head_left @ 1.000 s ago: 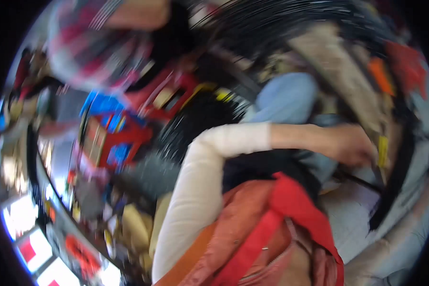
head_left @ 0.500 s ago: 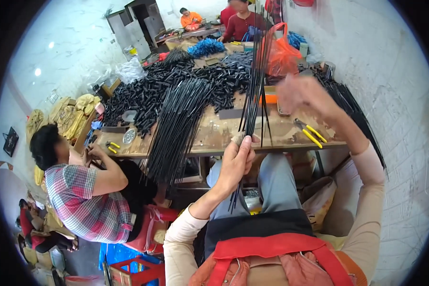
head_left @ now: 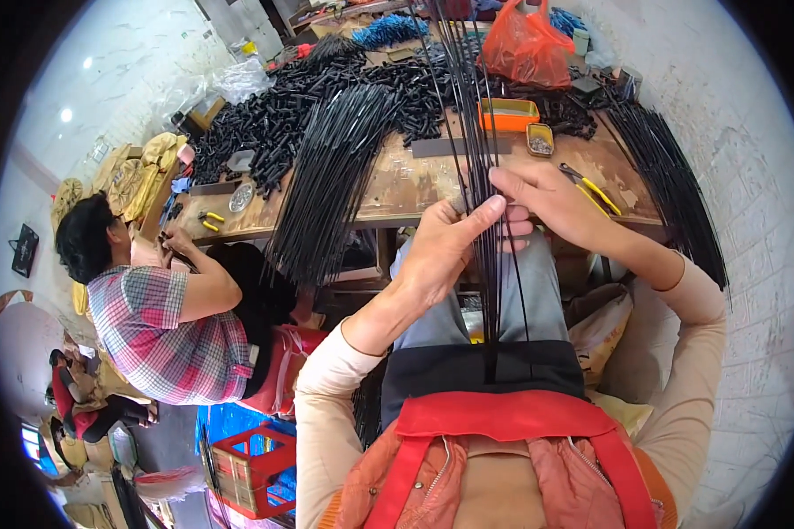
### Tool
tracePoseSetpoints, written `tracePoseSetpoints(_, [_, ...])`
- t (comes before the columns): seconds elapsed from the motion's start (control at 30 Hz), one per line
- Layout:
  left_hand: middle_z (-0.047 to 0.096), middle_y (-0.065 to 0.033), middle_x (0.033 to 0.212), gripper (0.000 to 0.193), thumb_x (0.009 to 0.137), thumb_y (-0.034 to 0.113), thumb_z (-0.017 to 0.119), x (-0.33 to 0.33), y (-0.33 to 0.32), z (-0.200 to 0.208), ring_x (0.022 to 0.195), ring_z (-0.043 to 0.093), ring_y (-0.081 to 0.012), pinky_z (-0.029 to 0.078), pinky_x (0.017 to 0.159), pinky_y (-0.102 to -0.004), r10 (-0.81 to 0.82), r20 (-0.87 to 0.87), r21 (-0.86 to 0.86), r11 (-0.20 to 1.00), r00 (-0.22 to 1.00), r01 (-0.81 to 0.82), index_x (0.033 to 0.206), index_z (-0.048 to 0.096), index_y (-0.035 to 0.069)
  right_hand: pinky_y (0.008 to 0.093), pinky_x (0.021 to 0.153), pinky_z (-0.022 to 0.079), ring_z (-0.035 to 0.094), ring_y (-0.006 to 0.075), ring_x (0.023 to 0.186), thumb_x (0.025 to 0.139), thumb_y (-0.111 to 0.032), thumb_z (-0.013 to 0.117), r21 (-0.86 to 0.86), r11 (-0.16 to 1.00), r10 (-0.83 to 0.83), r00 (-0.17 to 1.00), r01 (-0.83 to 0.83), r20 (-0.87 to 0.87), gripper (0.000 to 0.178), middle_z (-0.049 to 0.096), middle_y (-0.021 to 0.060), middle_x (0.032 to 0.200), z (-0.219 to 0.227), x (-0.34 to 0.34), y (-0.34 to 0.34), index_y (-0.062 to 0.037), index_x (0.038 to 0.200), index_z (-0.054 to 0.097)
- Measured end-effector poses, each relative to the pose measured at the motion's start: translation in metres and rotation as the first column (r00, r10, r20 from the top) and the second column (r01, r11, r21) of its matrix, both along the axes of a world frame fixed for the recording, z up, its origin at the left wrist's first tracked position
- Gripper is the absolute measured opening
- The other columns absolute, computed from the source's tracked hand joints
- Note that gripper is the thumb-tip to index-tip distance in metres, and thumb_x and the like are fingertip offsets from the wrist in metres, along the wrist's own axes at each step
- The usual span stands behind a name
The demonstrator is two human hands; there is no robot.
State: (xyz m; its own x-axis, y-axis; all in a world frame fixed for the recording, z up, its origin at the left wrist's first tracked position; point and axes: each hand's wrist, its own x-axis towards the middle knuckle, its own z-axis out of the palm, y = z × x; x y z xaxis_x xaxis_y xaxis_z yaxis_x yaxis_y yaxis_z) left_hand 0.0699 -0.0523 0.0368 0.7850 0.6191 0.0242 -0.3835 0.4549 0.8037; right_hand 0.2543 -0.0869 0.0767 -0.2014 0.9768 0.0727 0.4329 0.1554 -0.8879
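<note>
A bundle of long, thin black rods (head_left: 492, 309) stands nearly upright in front of me, its lower ends over my dark apron and its tops fanning out above the table. My left hand (head_left: 441, 251) is closed round the bundle, thumb laid across the front. My right hand (head_left: 556, 207) meets it from the right, thumb and fingers closed on rods just above the left thumb; some of its fingertips show behind them. One rod hangs apart from the others below the hands. Yellow-handled pliers (head_left: 598, 194) lie on the table beyond my right hand.
Rod bundles overhang the wooden table (head_left: 406, 189) at left (head_left: 326, 185) and right (head_left: 670, 176). Behind are a heap of short black pieces (head_left: 278, 110), an orange tray (head_left: 494, 121), a small tin (head_left: 540, 152) and a red bag (head_left: 529, 48). A co-worker (head_left: 176, 344) sits at left.
My right hand has come down from above the table to the rods beside my left hand. My left hand and the bundle have shifted slightly up and right in the picture.
</note>
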Motion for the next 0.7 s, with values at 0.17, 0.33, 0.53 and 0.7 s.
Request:
tracePoseSetpoints(0.17, [0.068,-0.0143,0.098,0.025,0.094,0.015,0.061,0.011,0.000,0.002,0.087,0.069,-0.0238,0.059,0.075,-0.0363,0.161,-0.084,0.042,0.987,0.983,-0.158,0.113,0.061,-0.003,0.0256,0.082,0.045,0.057,0.0082,0.088,0.099,-0.031,0.051,0.071,0.997,-0.022,0.983,0.036,-0.181,0.041,0.066,0.0027,0.099,0.003,0.008,0.012,0.0019,0.120,0.061])
tracePoseSetpoints(0.33, [0.068,-0.0143,0.097,0.022,0.095,0.013,0.060,0.014,0.000,0.005,0.085,0.069,-0.0222,0.060,0.073,-0.0343,0.159,-0.046,0.067,0.986,0.986,-0.156,0.109,0.062,-0.003,0.0241,0.081,0.045,0.056,0.0075,0.089,0.099,-0.035,0.049,-0.045,0.998,-0.044,0.960,0.033,-0.275,0.043,0.066,0.0023,0.100,0.000,0.010,0.022,0.0012,0.117,0.063])
tracePoseSetpoints(0.53, [0.069,-0.0130,0.096,0.023,0.095,0.015,0.059,0.018,0.019,0.007,0.088,0.069,-0.0223,0.059,0.074,-0.0343,0.211,-0.045,0.122,0.971,0.976,-0.205,0.109,0.062,-0.003,0.0209,0.067,0.042,0.053,0.0084,0.071,0.099,-0.044,0.046,0.085,0.987,-0.140,0.990,0.138,0.012,0.043,0.059,-0.0003,0.079,0.029,0.038,0.024,-0.0056,0.105,0.064])
tracePoseSetpoints(0.7, [0.064,-0.0170,0.111,0.032,0.099,0.018,0.052,-0.004,0.034,0.020,0.101,0.066,-0.0275,0.056,0.086,-0.0408,0.118,-0.074,0.093,0.989,0.990,-0.111,0.122,0.054,-0.004,0.0329,0.072,0.056,0.067,0.0220,0.080,0.098,-0.048,0.046,-0.352,0.935,-0.203,0.889,0.051,-0.409,0.039,0.065,0.0120,0.090,0.055,0.136,0.001,-0.0108,0.095,0.056])
